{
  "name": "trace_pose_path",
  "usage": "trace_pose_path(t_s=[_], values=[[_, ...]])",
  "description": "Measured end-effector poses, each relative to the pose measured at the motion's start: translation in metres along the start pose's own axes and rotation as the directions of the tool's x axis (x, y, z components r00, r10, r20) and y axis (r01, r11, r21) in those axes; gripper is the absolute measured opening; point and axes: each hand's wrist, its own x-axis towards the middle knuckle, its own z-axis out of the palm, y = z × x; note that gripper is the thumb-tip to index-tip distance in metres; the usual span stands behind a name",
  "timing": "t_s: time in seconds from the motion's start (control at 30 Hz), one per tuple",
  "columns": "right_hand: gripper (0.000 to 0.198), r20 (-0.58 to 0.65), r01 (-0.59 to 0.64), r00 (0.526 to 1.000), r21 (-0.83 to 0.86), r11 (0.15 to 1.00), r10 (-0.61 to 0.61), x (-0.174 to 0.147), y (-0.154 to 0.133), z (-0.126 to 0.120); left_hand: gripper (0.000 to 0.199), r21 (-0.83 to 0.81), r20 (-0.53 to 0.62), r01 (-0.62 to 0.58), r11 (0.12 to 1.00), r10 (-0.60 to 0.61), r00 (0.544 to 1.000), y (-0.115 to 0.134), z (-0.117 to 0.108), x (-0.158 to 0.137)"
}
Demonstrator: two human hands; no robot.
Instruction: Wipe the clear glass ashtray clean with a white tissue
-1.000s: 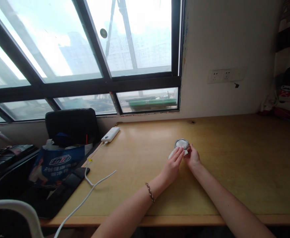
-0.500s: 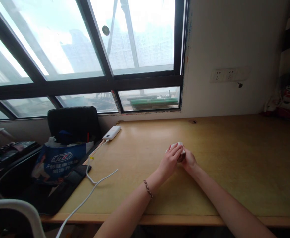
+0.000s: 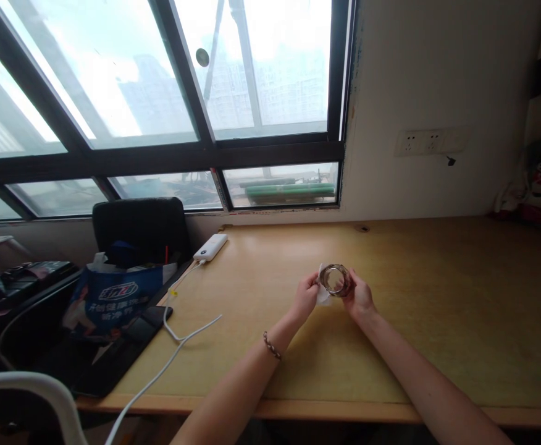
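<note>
My right hand (image 3: 360, 296) is closed around the far right side of a small, round, brownish glass cup (image 3: 343, 282). Its wide mouth tilts up toward me, and through it I see a pale, clear bottom. On the other side, my left hand (image 3: 306, 295) is closed on a piece of white tissue (image 3: 323, 298), pinched against or close beside the cup's left edge. Whether the left fingers also touch the glass I cannot tell. Both hands are held just above the wooden desk (image 3: 437, 321). A braided bracelet (image 3: 272, 345) circles my left wrist.
A white power bank (image 3: 210, 247) lies at the desk's left edge, with a white cable (image 3: 182, 342) running from it toward me. Left of the desk, a blue bag (image 3: 117, 300) rests on a black chair (image 3: 138, 225). A wall and window border the back.
My left hand has slid left off the cup's top, taking the tissue to the side. The cup's mouth now shows. My right hand still holds it.
</note>
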Motion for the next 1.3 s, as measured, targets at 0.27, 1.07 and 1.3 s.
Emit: trace_pose_path(t_s=[0.27,1.07,1.3], values=[[0.027,0.009,0.279,0.960,-0.028,0.960,-0.279,0.007,-0.002,-0.004,0.035,-0.089,0.107,0.115,0.989,-0.105,0.989,-0.010,0.018,-0.011],[0.032,0.079,0.193,0.980,-0.207,0.959,-0.180,0.002,0.004,-0.001,0.078,0.651,0.393,-0.547,0.527,0.383,0.836,0.000,0.011,-0.021],[0.031,0.146,0.247,0.966,-0.280,0.928,-0.214,0.001,0.008,0.000,0.066,0.664,0.192,-0.372,0.648,0.333,0.923,-0.008,0.008,-0.015]])
